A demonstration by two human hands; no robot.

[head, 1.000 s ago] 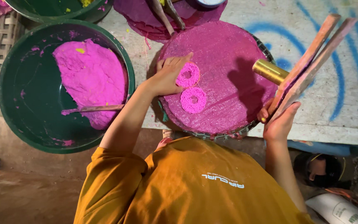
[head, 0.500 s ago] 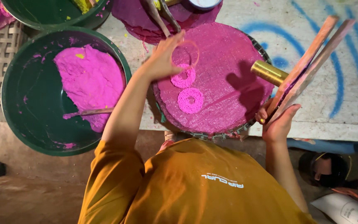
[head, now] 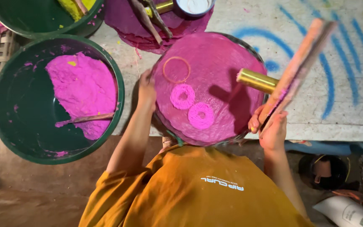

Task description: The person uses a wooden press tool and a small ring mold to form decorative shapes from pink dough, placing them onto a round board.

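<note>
A round tray point(head: 232, 54) covered in pink cloth lies before me on the table. Two pink spiral coils point(head: 182, 96) point(head: 201, 115) sit on it side by side, with a thin ring outline point(head: 176, 69) just beyond them. My left hand point(head: 146, 90) grips the tray's left rim, its fingers curled over the edge. At the tray's right edge my right hand point(head: 272, 128) holds a wooden press by its two long handles point(head: 301, 63). The press's brass cylinder point(head: 257, 80) points over the tray.
A green basin point(head: 5, 126) at left holds pink dough point(head: 82, 90) and a wooden stick point(head: 87, 119). Another green basin point(head: 43, 23) with yellow dough stands behind it. Farther back are a pink cloth point(head: 122, 25) with wooden tools and a white bowl point(head: 194, 6). Blue painted lines point(head: 341, 63) mark the table.
My left hand left the two coils, reached to the tray's far side, then drew back to the left rim. A thin ring now shows on the cloth. The right hand raised the press slightly.
</note>
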